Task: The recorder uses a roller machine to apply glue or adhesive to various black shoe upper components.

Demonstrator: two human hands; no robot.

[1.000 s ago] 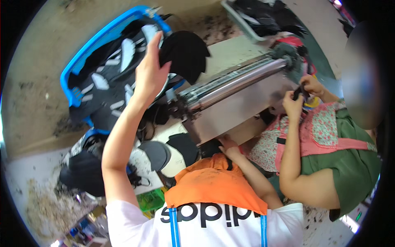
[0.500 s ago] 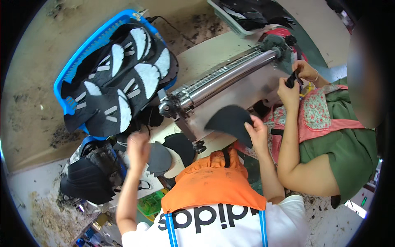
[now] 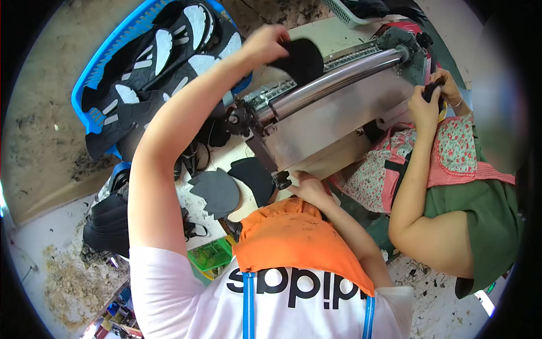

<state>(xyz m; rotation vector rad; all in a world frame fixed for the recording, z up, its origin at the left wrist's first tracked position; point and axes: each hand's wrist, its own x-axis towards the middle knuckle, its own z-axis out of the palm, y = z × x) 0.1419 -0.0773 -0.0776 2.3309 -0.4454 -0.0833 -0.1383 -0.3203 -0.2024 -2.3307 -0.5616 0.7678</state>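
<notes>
My left hand [image 3: 267, 45], a little blurred, reaches over to the far side of a metal roller machine [image 3: 339, 79]. Pinched in it is a black curved sheet piece [image 3: 305, 61], which hangs above the machine's toothed rear bar. My right hand [image 3: 309, 188] is low at the machine's near edge, beside the black knob [image 3: 282, 180]; its fingers look extended, with nothing seen in them. A grey toothed-edge piece [image 3: 215, 192] and another black piece [image 3: 252, 179] lie on the table just left of that knob.
A blue basket [image 3: 86, 79] at the left holds several black pieces with white shapes. Black stacked pieces [image 3: 107, 226] sit below it. A co-worker's hands [image 3: 432, 99] hold a small black item at the right. A pale basket [image 3: 341, 14] stands at the back.
My left arm has swung up and across to behind the roller, and that hand now holds a black piece. The right hand no longer holds one and has moved down left. The view has shifted slightly.
</notes>
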